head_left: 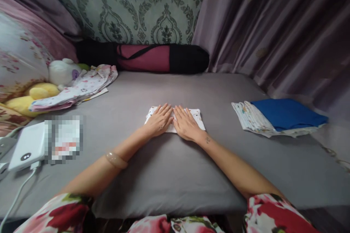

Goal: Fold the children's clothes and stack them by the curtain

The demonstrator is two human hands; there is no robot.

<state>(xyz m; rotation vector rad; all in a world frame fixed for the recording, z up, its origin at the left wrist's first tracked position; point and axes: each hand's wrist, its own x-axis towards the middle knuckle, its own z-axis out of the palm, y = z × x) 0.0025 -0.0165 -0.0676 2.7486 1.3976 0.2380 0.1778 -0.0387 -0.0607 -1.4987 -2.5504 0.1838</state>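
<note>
So both hands are palm-down on a small folded white cloth (171, 128) with a print on it, sitting mid-bed (131, 91), between the near and far edges. The left hand (160, 121) lies flat on the left half, fingers stretched out and slightly parted; the right hand (187, 123) mirrors it on the other half. Neither is pinching anything. My guess is that having a palm on each half spreads the pressure evenly and stops the cloth sliding.

A stack of folded cloths (253, 121) with a blue cloth (288, 113) on top sits near the right edge, probably to leave the middle free for the hands. Over by the left edge there's a loose printed garment (94, 82) against some plush toys, and a white power bank (28, 145). The long bag (144, 58) lies along the far edge, I'd say so it's out of the way.
</note>
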